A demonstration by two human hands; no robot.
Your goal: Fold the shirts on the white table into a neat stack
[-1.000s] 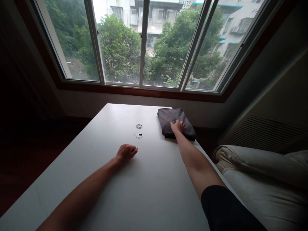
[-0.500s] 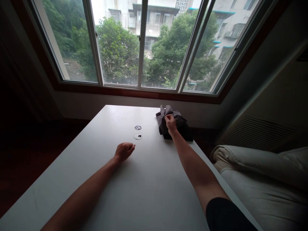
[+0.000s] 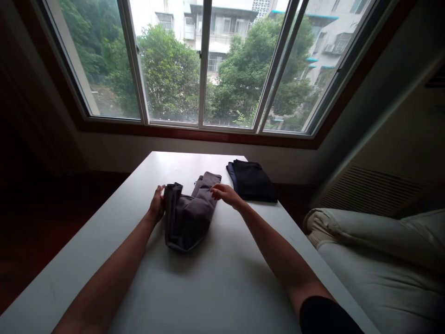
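Note:
A bunched dark grey garment [image 3: 193, 218], its exact kind unclear, is between my hands over the middle of the table. My left hand [image 3: 157, 204] grips its folded left edge, with some fingers hidden behind the cloth. At the upper right part of the garment, my right hand [image 3: 225, 193] has its fingers curled onto the fabric. The garment sags between the two hands, and a shadow falls below it. To the right of my right hand lies a flat stack of folded dark clothes [image 3: 255, 181], black on top with a navy edge showing.
The white table [image 3: 208, 297] stretches toward the window [image 3: 201, 69]. Along its right side is a pale sofa [image 3: 375, 250]. A slatted vent [image 3: 371, 188] is set low in the right wall, and dark floor shows at left.
The grey garment has come off the dark stack and moved left to the table's middle. My left hand has gone from a loose fist on the table to its left edge.

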